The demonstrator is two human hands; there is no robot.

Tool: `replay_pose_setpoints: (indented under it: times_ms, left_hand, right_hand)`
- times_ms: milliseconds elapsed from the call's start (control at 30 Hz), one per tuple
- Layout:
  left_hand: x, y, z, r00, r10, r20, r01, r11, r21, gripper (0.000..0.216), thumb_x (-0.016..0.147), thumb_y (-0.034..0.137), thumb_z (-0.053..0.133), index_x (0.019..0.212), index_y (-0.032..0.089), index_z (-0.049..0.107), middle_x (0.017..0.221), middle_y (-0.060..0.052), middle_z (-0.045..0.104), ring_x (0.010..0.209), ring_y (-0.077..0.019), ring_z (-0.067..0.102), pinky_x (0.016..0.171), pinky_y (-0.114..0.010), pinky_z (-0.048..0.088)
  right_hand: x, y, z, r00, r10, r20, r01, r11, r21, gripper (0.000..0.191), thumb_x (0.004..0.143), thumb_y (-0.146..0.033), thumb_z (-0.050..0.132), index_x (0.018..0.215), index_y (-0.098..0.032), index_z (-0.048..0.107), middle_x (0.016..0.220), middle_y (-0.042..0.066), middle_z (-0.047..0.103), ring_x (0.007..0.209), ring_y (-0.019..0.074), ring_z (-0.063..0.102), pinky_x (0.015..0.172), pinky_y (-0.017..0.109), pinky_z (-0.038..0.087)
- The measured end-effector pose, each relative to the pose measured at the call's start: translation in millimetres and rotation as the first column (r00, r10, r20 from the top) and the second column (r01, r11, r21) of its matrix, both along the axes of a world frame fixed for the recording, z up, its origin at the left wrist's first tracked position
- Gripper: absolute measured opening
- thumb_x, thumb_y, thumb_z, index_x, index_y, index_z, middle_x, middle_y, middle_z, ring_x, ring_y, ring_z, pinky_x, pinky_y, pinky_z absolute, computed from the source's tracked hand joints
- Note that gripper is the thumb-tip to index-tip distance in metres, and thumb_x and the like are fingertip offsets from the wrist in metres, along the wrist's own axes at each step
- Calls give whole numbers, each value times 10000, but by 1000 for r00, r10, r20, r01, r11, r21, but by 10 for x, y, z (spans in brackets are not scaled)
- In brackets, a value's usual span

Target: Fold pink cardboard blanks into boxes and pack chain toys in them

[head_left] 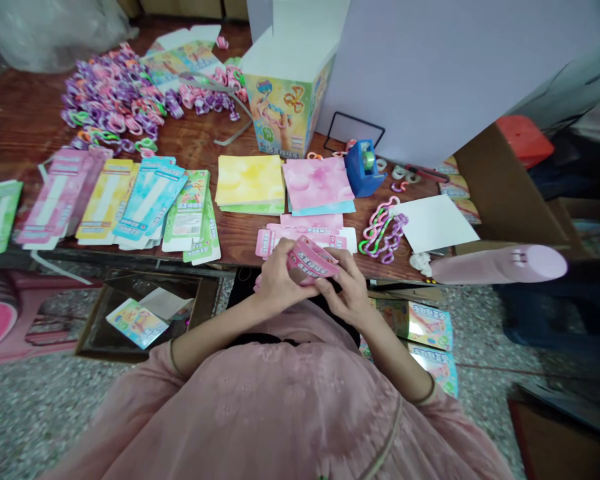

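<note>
Both hands hold a small pink printed carton (312, 261) just below the table's front edge. My left hand (278, 277) wraps its left side with fingers curled. My right hand (349, 285) pinches its right end. More flat pink cartons (305, 237) lie on the table right behind it. A short chain of coloured plastic links (384, 231) lies to the right of them.
Stacks of flat cartons (130, 200) in pink, yellow, blue and green line the wooden table (25, 120). Yellow (251, 181) and pink (317, 184) card stacks, a blue tape dispenser (363, 167), an open printed box (287, 100) and a heap of links (113, 97) sit behind. White paper (435, 222) lies right.
</note>
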State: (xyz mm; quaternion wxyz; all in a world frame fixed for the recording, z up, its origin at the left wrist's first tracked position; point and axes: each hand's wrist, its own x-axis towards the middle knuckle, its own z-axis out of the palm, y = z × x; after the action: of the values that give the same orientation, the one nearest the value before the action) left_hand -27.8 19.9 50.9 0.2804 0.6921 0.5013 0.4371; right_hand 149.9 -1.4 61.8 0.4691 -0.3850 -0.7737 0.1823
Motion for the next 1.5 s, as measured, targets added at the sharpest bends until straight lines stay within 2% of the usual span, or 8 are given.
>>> replay_pose_setpoints:
  times_ms: [167, 267, 367, 600, 833, 1033, 1300, 1500]
  left_hand:
    - [48, -45, -127, 993, 104, -51, -99, 991, 92, 862, 590, 325, 901, 1290, 250, 404, 1157, -54, 656, 1030, -267, 714, 879, -407, 582]
    - [50, -38, -160, 990, 82, -111, -68, 990, 125, 793, 626, 287, 889, 1287, 250, 451, 1160, -63, 672, 1082, -284, 705, 917, -432, 579]
    - [39, -9, -197, 983, 84, -163, -45, 973, 227, 774, 663, 326, 888, 1311, 251, 472, 1152, -67, 685, 1095, -293, 700, 920, -445, 576]
    - [2, 70, -207, 974, 74, -215, 27, 901, 433, 625, 771, 412, 855, 1268, 246, 513, 1037, -51, 689, 912, -254, 700, 817, -399, 562]
    - [16, 76, -222, 974, 85, -212, 29, 874, 486, 487, 799, 463, 824, 1146, 251, 557, 1006, -51, 695, 877, -239, 687, 805, -408, 564]
    - [-11, 63, -269, 978, 69, -197, 17, 914, 404, 514, 721, 425, 869, 1083, 243, 553, 1023, -68, 710, 893, -259, 708, 791, -436, 595]
    - [-22, 76, -214, 989, 41, -140, 47, 817, 575, 507, 787, 419, 839, 1172, 246, 558, 1048, -68, 713, 874, -245, 708, 780, -411, 588]
    - [-21, 68, -230, 976, 46, -213, 64, 872, 485, 453, 768, 410, 840, 1095, 248, 572, 1028, -79, 705, 889, -275, 698, 780, -455, 595]
  right_hand:
    - [28, -57, 18, 950, -231, -209, 214, 971, -102, 333, 974, -312, 641, 1303, -292, 595, 1225, 116, 655, 1069, 247, 675, 879, 422, 605]
    - [33, -81, 69, 939, -342, -41, 343, 938, 47, 306, 944, -298, 699, 1247, -316, 663, 1137, 105, 677, 1004, 253, 673, 841, 420, 600]
    - [24, -87, 98, 931, -345, 117, 330, 935, 126, 273, 964, -238, 673, 1212, -342, 720, 987, 77, 699, 911, 232, 670, 831, 393, 577]
    - [-4, -50, 135, 960, -271, 73, 262, 959, 107, 194, 965, -250, 682, 1126, -308, 773, 900, 62, 687, 821, 209, 648, 736, 369, 556]
    - [-24, -78, 299, 928, -276, -249, 228, 952, -205, 27, 882, -262, 792, 888, -288, 790, 849, 36, 653, 793, 187, 631, 668, 342, 557]
    - [11, -12, 292, 900, -265, -345, 120, 913, -389, 157, 834, -366, 838, 769, -264, 738, 803, 23, 618, 778, 179, 617, 665, 331, 570]
    - [-45, -29, 346, 950, -263, -167, 229, 953, -198, 88, 934, -310, 722, 874, -266, 768, 818, 38, 593, 771, 185, 589, 653, 345, 529]
    - [4, 110, 339, 881, -245, -405, -12, 844, -537, 417, 768, -496, 874, 815, -244, 545, 791, -21, 529, 704, 139, 518, 579, 261, 469]
